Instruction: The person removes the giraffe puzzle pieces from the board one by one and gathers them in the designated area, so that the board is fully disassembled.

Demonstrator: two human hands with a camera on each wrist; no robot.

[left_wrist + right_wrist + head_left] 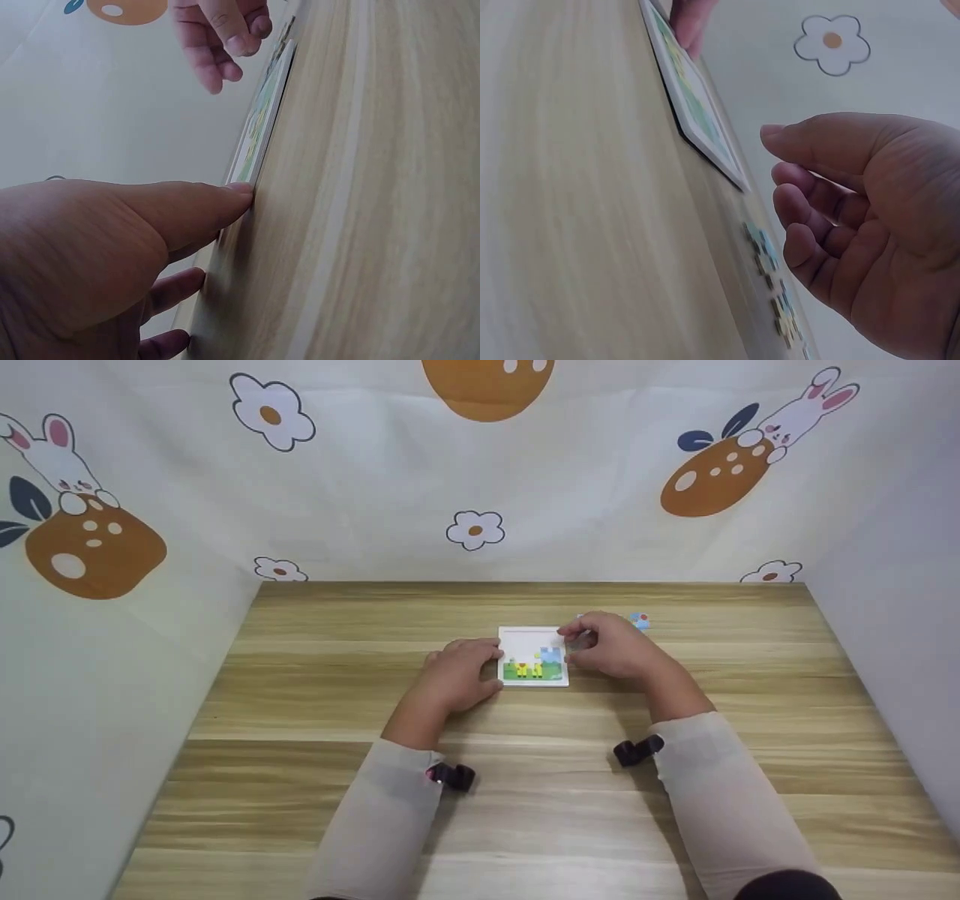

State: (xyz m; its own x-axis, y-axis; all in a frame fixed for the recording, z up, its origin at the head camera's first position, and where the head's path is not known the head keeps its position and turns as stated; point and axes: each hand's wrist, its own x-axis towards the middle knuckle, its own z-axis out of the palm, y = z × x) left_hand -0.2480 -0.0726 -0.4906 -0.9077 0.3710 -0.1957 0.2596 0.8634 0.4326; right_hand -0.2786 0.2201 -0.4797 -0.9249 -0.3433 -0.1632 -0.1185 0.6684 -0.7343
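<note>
A small white-framed jigsaw puzzle (533,682) lies flat on the wooden table, its lower part filled with a green and yellow picture and a blue patch at the right. My left hand (463,675) rests at its left side; in the left wrist view the straight thumb (217,202) presses on the corner of the frame while the other fingers spread out behind. My right hand (615,646) hovers by the frame's right edge, fingers loosely bent and thumb apart from them. Nothing shows between those fingers in the right wrist view.
Loose puzzle pieces (784,311) lie on the table to the right of the frame, partly hidden behind my right hand in the head view. A patterned cloth wall (360,510) stands along the table's far edge.
</note>
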